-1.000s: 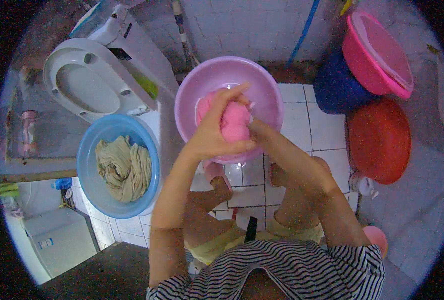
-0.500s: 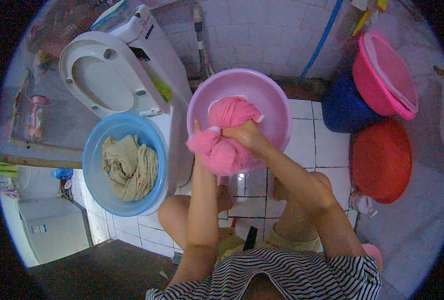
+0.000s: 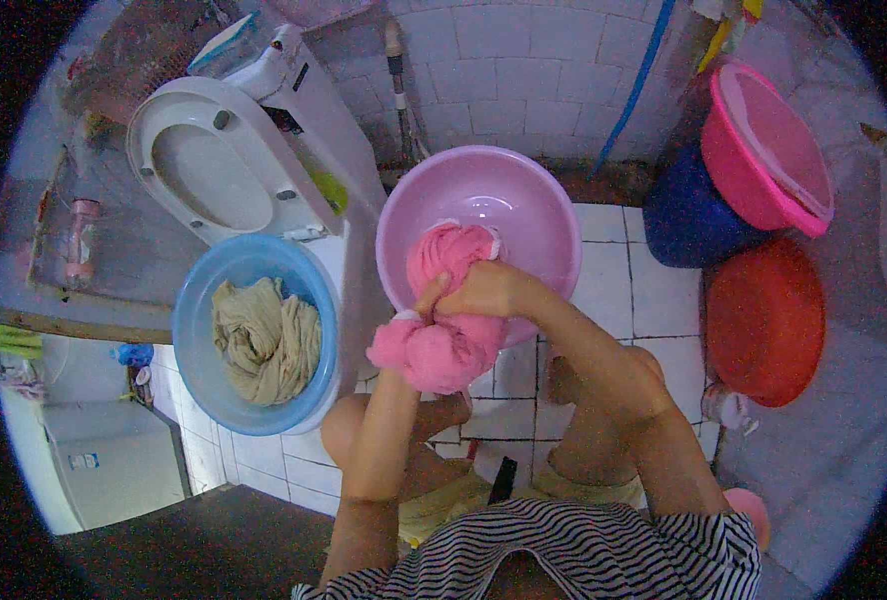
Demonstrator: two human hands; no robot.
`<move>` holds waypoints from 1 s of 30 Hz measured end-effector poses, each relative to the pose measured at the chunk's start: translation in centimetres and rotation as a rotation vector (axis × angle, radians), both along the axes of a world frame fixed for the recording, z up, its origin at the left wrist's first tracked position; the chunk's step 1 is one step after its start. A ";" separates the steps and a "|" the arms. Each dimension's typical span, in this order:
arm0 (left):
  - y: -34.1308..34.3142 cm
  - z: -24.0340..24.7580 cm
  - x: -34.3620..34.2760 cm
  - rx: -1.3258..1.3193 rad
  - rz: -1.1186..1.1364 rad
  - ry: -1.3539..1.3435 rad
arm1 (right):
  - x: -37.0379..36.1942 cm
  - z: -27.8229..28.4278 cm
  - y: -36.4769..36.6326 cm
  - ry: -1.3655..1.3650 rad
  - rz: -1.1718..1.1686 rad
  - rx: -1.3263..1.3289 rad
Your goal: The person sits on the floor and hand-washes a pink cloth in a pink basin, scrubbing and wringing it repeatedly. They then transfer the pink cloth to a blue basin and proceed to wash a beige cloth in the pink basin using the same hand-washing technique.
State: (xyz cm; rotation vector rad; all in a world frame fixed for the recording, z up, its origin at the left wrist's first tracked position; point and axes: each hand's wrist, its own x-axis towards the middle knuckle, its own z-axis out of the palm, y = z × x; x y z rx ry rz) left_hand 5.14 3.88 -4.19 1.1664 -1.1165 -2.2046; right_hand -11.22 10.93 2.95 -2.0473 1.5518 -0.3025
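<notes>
You have one pink cloth (image 3: 448, 350), bunched over the near rim of a lilac basin (image 3: 539, 190), clenched in your right hand (image 3: 491, 288) and your partly hidden left hand (image 3: 431, 296), plus one blue basin (image 3: 192, 345), left, containing beige cloth (image 3: 264, 345).

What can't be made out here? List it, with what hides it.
Left hand: head view; most fingers hidden by the pink cloth.
Dark blue tub: head view; top hidden by the bright pink basin.
Small pink object: head view; partly hidden by the striped sleeve.
Label: head view; print too small.
</notes>
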 end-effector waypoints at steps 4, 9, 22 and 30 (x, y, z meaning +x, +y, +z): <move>0.8 1.0 -0.3 0.090 -0.075 0.124 | -1.9 1.1 0.7 -0.243 -0.244 0.300; 0.4 2.8 -0.9 0.184 -0.023 0.338 | -5.9 -2.0 0.8 -0.918 -0.500 0.248; 6.7 2.8 -3.8 0.869 0.038 1.084 | 8.1 -7.8 2.7 -2.409 -0.568 0.569; 8.0 3.3 0.3 0.848 -0.133 0.894 | 2.2 -4.8 1.2 -2.099 -0.705 0.413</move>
